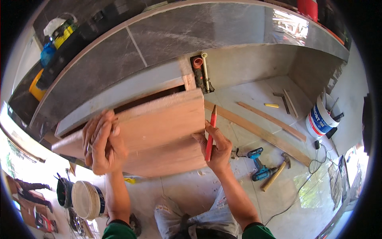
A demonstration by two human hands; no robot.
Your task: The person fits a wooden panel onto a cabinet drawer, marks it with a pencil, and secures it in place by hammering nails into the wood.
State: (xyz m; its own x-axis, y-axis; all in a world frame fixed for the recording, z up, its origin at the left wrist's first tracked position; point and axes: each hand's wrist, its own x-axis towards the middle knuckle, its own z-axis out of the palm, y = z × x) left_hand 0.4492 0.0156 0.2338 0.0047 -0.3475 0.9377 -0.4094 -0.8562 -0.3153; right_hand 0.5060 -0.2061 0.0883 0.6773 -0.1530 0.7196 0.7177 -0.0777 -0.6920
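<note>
A pale reddish wooden panel (159, 121) juts toward me at a low white-and-wood cabinet frame (131, 89); a second plywood face (167, 156) shows beneath its front edge. My left hand (104, 145) is at the panel's left part, fingers curled and pressed together; a thin shiny bit shows at them, too small to name. At the panel's right end, my right hand (218, 149) pinches a red carpenter's pencil (211, 137), its dark point upward, while the thumb and fingers are close against the panel's edge.
Right, on the tiled floor, lie wooden strips (262, 137), a blue cordless drill (260, 169), a claw hammer (277, 171), a try square (283, 102) and a cable (296, 195). A white bucket (323, 117) holds tools. More buckets (85, 199) stand left. A grey countertop edge (171, 38) overhangs.
</note>
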